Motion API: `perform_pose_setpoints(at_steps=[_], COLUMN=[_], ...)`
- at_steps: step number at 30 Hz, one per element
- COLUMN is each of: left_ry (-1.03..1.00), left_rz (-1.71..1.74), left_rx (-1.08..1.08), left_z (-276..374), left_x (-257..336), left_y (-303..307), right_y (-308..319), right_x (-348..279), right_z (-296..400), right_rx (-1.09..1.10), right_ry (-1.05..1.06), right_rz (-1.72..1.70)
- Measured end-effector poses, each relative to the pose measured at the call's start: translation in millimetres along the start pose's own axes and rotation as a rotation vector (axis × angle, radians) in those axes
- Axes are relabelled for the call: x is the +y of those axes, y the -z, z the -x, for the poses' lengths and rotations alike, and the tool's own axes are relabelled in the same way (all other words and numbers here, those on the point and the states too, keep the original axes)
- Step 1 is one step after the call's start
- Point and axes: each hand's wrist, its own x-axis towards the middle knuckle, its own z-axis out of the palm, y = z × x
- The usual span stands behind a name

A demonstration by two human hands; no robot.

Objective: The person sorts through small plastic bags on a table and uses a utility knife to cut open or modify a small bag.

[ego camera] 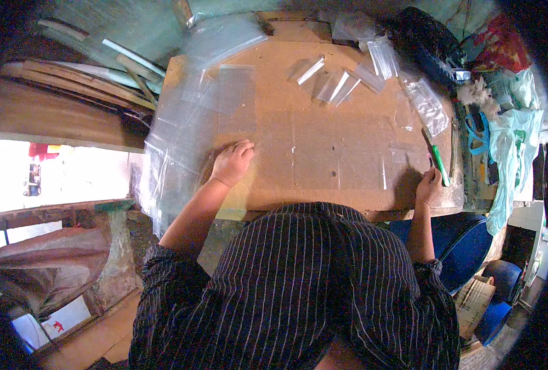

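My left hand (234, 161) rests with curled fingers at the left part of a wooden work table (274, 99). Beside it lie loose clear plastic sheets (177, 120); whether the fingers grip a plastic edge is hidden. Flat clear plastic film (320, 152) covers the middle of the table between my hands. My right hand (428, 185) is at the table's right side, fingertips drawn together around what may be a thin, pink-tipped object. Right by those fingers is a green-handled knife (436, 159), its dark blade pointing away from me. Whether my hand holds the knife is unclear.
Small clear plastic bags (338, 85) lie scattered at the far side, and a bundle of them (383, 58) sits at the back right. A crumpled clear bag (426, 106) is near the right edge. Beyond that edge hangs a pale green plastic bag (510, 148). Wooden boards (84, 83) lean at left.
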Motion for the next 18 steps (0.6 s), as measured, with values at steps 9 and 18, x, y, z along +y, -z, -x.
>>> perform_pose_setpoints(at_steps=[9, 18], left_ry=[-0.121, -0.099], left_rz=[0.001, -0.018], left_rx=[-0.068, -0.293], left_z=[5, 7], left_x=[2, 15], left_y=[4, 20], right_y=[-8, -35], right_x=[10, -158], right_z=[-2, 39], right_rx=[0.078, -0.377], right_ry=[0.004, 0.300], right_rz=[-0.134, -0.394])
